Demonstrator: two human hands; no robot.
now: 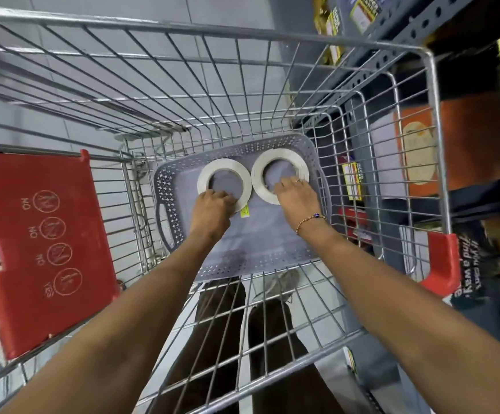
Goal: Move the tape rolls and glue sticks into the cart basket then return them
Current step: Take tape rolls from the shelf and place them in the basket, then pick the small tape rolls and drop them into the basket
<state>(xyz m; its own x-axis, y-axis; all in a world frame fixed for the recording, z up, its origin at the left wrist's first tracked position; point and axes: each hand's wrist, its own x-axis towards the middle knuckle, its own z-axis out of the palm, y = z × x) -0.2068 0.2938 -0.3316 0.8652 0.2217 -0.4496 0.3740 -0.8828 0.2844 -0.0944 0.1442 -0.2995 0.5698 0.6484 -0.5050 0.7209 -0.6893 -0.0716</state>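
Two white tape rolls lie flat side by side in a grey perforated basket [165,189] at the bottom of the wire cart [431,85]. My left hand [211,209] grips the near rim of the left tape roll [225,171]. My right hand [298,201] grips the near rim of the right tape roll [278,161], with fingers inside its hole. A small yellow tag [244,212] sticks out beside the left roll. No glue sticks are in view.
The cart's red child-seat flap [39,234] lies to the left. Grey metal shelving [392,40] with yellow labels and boxed goods stands to the right of the cart. Through the cart's near wire wall I see my legs and a shoe.
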